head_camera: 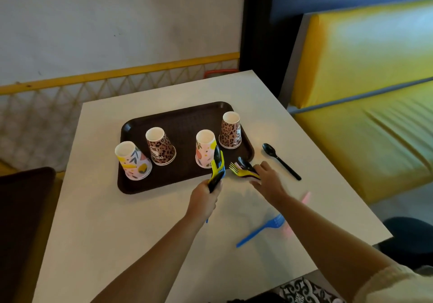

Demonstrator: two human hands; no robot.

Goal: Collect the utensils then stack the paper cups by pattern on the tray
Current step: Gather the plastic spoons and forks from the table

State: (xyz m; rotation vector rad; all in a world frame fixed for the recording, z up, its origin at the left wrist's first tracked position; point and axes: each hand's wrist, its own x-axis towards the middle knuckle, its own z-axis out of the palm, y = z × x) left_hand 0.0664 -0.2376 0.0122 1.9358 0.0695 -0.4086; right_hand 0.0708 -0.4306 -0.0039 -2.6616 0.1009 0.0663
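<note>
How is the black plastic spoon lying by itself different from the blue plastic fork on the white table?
The black plastic spoon has a rounded bowl; the blue plastic fork has prongs. The spoon lies farther away, right of the brown tray; the fork lies nearer, beside the right arm. Both lie flat and unheld on the white table.

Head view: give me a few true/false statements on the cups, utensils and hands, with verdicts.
1. Four paper cups stand upside down on the brown tray. True.
2. The left hand is empty. False: it holds a bundle of utensils.
3. A black spoon lies on the table right of the tray. True.
4. The blue fork lies on the tray. False: it lies on the table, near the right forearm.
5. The right hand is at the utensils by the tray's corner. True.
</note>
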